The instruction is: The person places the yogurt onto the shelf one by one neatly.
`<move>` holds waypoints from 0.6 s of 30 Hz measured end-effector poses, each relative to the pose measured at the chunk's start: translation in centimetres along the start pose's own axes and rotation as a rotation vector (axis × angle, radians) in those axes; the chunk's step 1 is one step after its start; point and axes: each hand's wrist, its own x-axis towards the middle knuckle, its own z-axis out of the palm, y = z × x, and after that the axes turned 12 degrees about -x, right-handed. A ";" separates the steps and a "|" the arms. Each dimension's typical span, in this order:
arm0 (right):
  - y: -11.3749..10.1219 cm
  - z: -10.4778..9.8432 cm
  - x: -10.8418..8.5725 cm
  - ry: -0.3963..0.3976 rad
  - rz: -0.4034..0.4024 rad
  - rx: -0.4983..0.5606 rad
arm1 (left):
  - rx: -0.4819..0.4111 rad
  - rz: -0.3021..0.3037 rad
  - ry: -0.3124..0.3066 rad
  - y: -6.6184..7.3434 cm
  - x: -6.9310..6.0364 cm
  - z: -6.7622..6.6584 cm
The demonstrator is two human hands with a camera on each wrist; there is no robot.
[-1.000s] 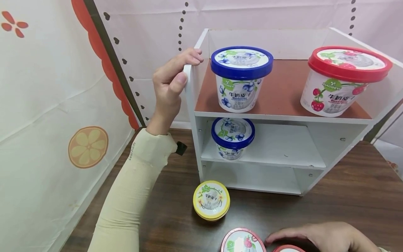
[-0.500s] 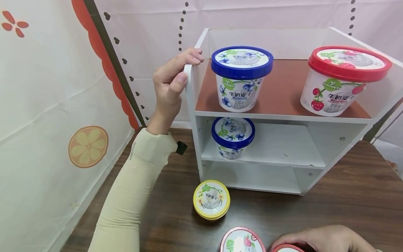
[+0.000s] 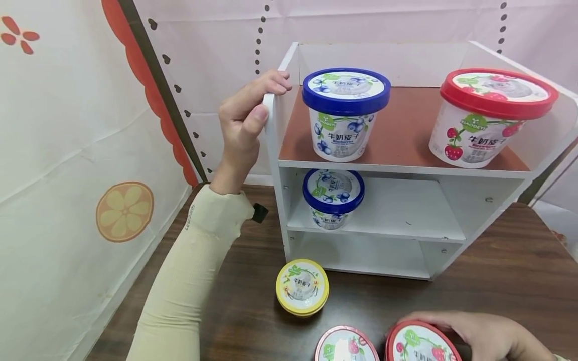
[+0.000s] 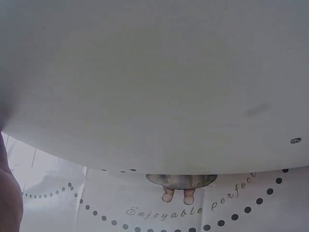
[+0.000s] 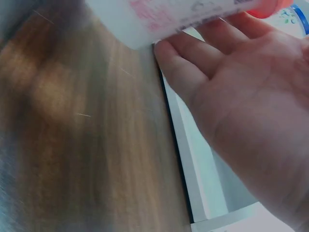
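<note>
My left hand (image 3: 246, 118) grips the left side panel of a small white shelf unit (image 3: 370, 170), thumb on its front edge and fingers over the top. At the bottom right, my right hand (image 3: 485, 333) holds a red-lidded strawberry tub (image 3: 422, 346) by its side. In the right wrist view the tub's white wall (image 5: 159, 19) lies against the fingers, its bottom above the wooden table. Another red-lidded strawberry tub (image 3: 346, 346) stands just left of the held one. Nearer the shelf is a yellow-lidded tub (image 3: 302, 287). The left wrist view mostly shows the white panel (image 4: 154, 87).
On the top level stand a blue-lidded blueberry tub (image 3: 344, 113) at left and a large red-lidded strawberry tub (image 3: 492, 118) at right. A smaller blue-lidded tub (image 3: 333, 198) sits on the middle level at left. Patterned cloth (image 3: 113, 125) hangs around the table.
My right hand has closed around the red-lidded tub and raised it, so more of its lid shows. The left hand stays on the panel.
</note>
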 end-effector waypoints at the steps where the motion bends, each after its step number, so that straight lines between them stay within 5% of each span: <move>1: 0.3 -0.2 -0.1 0.006 -0.052 -0.001 | -0.001 -0.001 0.000 0.0 0.0 0.0; 18: 1.5 -2.5 -2.0 0.332 -0.244 -0.018 | 0.006 -0.006 0.007 0.2 0.0 -0.1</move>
